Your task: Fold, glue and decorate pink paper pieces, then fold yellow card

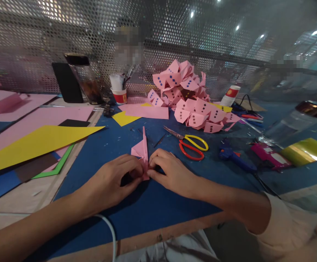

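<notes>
A folded pink paper piece [144,149] stands between my hands over the blue mat, with a narrow pointed strip rising at its top and a flap on its left. My left hand [117,176] pinches its lower left edge between thumb and fingers. From the other side, my right hand [172,171] holds the lower right edge, its fingers curled and pressed together. The bottom of the piece is partly hidden by my fingertips. Scissors [190,143] with one yellow and one red handle lie open just beyond my right hand.
Behind are folded pink papers with dark squares [184,87] and a paper cup [119,95]. Coloured sheets [38,143] lie left, near a lidded jar [89,80]. A blue glue gun [236,158] and a clear bottle [286,123] are right. A white cable [110,229] crosses the front edge.
</notes>
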`<state>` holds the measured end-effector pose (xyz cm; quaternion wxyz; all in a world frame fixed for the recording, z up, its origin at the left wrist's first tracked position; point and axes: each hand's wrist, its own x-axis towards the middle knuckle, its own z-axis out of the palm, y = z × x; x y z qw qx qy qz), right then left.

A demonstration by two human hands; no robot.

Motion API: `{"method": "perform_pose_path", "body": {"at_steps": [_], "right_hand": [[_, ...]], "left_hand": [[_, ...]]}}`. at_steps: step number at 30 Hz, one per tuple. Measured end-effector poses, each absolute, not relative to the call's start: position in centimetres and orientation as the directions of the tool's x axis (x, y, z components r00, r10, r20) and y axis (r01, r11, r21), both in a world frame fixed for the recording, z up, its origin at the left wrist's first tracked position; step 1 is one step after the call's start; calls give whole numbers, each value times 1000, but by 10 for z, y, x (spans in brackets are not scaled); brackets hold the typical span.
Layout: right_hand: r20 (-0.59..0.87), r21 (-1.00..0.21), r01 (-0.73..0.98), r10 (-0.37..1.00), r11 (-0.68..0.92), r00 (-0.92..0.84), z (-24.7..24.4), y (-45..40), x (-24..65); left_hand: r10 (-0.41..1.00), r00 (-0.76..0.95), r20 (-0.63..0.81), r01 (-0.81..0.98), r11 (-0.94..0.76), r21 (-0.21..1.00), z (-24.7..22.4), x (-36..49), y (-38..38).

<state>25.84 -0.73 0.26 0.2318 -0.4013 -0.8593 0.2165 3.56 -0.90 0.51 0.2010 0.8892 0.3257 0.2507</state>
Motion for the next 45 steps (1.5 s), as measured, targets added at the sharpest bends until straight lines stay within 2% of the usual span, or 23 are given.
{"method": "perform_pose_path", "body": {"at_steps": [13,24,33,45], "right_hand": [[254,-513,606,782,608,-570,-1,-6,257],[268,-532,590,781,608,-564,-4,-5,257],[266,-560,550,763,620,-589,3,-9,260],[213,-555,582,778,595,-591,3,-9,261]], "left_hand": [[705,636,313,537,-696,477,9,38,-13],[641,682,352,507,-762,404,3,36,-9],[617,696,366,479,-780,404,1,36,-9],[608,704,367,474,-787,394,1,35,-9]]}}
